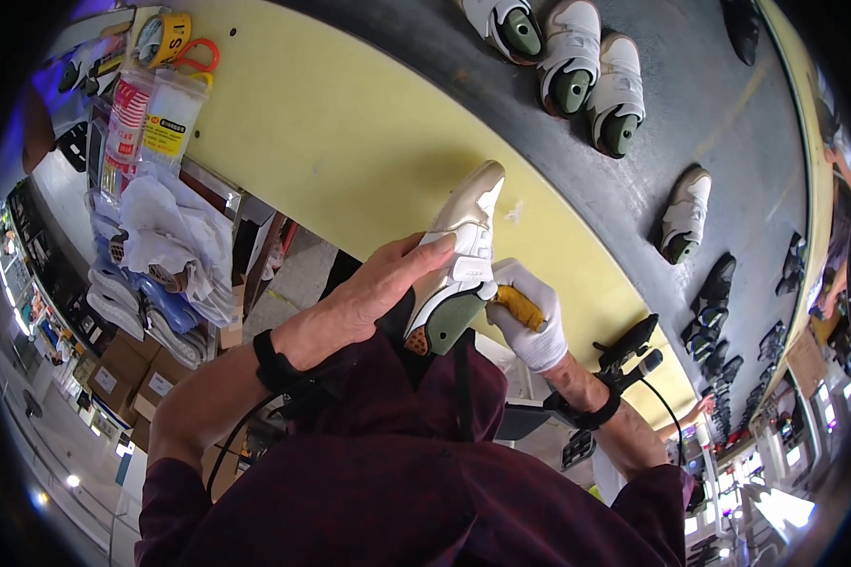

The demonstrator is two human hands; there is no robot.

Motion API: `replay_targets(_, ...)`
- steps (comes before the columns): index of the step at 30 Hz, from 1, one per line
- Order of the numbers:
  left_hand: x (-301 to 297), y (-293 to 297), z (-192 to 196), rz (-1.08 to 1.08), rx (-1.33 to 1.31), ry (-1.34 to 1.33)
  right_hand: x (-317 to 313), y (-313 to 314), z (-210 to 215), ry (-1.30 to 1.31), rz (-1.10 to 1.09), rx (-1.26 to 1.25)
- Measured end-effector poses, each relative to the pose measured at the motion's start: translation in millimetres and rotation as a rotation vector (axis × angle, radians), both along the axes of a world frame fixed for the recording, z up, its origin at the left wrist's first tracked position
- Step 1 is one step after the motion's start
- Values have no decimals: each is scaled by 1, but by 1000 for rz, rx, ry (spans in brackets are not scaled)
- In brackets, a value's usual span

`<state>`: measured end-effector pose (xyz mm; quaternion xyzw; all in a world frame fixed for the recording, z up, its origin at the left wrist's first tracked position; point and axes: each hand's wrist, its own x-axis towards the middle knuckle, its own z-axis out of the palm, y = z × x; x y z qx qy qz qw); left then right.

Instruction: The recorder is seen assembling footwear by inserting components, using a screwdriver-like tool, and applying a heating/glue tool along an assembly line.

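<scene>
A white shoe with a tan toe, a strap across it and a dark green heel is held over the near edge of the yellow table, toe pointing away. My bare left hand wraps round its left side, thumb lying on the upper. My right hand, in a white glove, is closed on a small yellow object close to the shoe's heel. Its kind is partly hidden by the fingers, and I cannot tell whether it touches the shoe.
Beyond the yellow table runs a grey conveyor belt carrying several white shoes and, farther right, black shoes. At the left are a roll of yellow tape, plastic bags and white cloths. Cardboard boxes stand below.
</scene>
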<state>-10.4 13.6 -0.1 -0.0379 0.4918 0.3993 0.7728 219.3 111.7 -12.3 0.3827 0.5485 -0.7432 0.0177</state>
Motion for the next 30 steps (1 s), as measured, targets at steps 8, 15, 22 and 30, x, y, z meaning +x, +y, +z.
replay_targets(8, 17, -4, -1, 36, -2, 5, 10, -1, -7, 14, -14, 50)
replay_targets(15, 14, -9, -8, -12, 126, -29, 14, 0, -10, -11, -16, -21)
replay_targets(22, 8, -11, -10, -112, 110, 0, 14, -2, -9, -48, 15, -18)
replay_targets(30, 8, -5, -12, -165, 154, 55, 15, -3, -11, -28, -4, -48)
